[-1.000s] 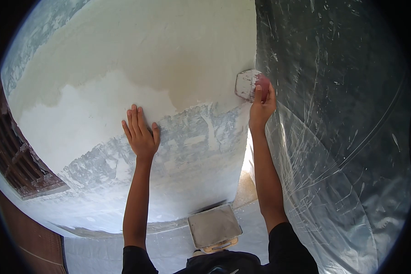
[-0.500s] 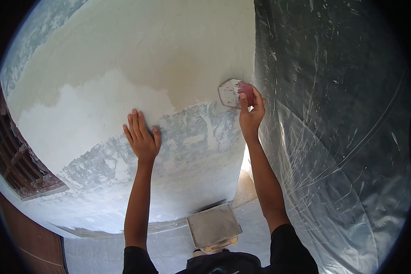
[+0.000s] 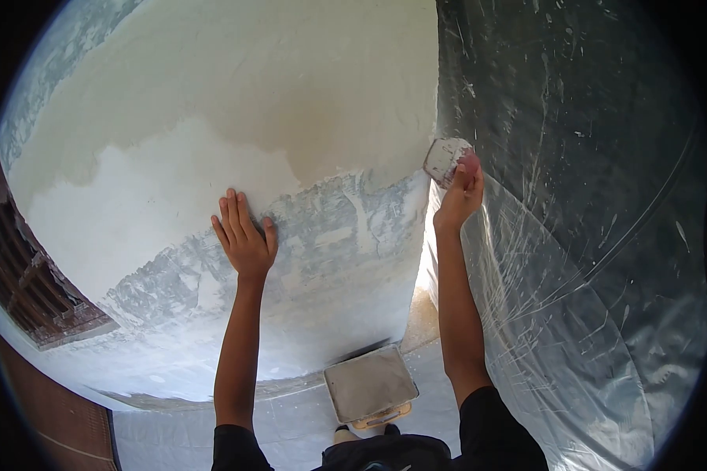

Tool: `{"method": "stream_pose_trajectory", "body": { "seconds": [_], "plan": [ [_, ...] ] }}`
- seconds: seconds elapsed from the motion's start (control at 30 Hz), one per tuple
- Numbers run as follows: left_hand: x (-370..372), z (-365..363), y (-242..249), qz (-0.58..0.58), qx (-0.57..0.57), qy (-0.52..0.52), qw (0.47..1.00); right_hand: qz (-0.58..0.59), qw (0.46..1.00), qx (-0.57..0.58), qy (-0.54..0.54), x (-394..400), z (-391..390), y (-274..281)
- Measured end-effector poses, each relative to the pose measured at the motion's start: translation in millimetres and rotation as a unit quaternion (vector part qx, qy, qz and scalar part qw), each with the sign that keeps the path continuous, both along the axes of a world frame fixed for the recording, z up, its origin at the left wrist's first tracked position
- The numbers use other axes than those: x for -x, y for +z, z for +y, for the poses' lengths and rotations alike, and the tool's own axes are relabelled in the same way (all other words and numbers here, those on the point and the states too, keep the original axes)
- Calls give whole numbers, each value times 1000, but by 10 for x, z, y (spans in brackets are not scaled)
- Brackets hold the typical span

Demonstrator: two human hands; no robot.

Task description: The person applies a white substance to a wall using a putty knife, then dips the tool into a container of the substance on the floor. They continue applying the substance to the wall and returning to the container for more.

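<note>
My left hand [image 3: 245, 235] lies flat against the wall [image 3: 228, 86], fingers stretched out, at the border between smooth white putty and a rough bluish-grey band. Pinched in my right hand [image 3: 462, 196] is a red putty scraper [image 3: 448, 159], its wide blade coated in pale putty. The blade is at the wall's right edge, overlapping the dark plastic sheet behind it in this view. A large damp-looking patch of beige putty covers the wall up and left of the scraper.
Dark plastic sheeting [image 3: 581, 180], spattered with white, hangs along the right. Below, a grey-topped tray [image 3: 371, 383] stands on the covered floor [image 3: 291, 424] near my feet. A brown slatted opening [image 3: 43, 286] is at the wall's left.
My right hand and the scraper have moved right, from the wall surface to its right edge. My left hand has stayed in place.
</note>
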State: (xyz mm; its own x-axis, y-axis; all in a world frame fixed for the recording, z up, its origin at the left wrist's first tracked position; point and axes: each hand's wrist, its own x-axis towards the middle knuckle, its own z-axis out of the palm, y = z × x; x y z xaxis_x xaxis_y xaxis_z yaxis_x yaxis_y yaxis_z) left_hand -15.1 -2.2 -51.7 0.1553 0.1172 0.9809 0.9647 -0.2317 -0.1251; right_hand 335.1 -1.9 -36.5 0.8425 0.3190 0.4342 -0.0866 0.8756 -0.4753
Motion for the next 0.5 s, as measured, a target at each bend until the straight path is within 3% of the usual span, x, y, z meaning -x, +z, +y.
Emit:
{"method": "stream_pose_trajectory", "body": {
  "seconds": [0.07, 0.13, 0.2, 0.27, 0.33, 0.4, 0.5],
  "plan": [
    [-13, -6, -34, 1, -2, -1, 1000, -7, 999, -25, 19, 6, -98, 29],
    [-7, 2, -32, 1, -3, 0, 1000, -97, 994, -14, 40, 191, -126, 12],
    [-16, -5, -54, 4, 1, 0, 1000, -270, 959, 83, -27, 298, -77, -94],
    [-1, -1, -55, 0, 9, 0, 1000, -283, 937, 187, -85, 241, -66, -79],
    [15, -10, -88, 6, 10, 1, 1000, -111, 993, 39, 3, 48, 81, -94],
    [17, -4, -89, 9, 5, 3, 1000, -25, 1000, -18, -6, -62, -26, -28],
    [7, -7, -86, 3, -3, 4, 1000, -96, 993, -39, 54, 95, -93, -38]
  ]
}}
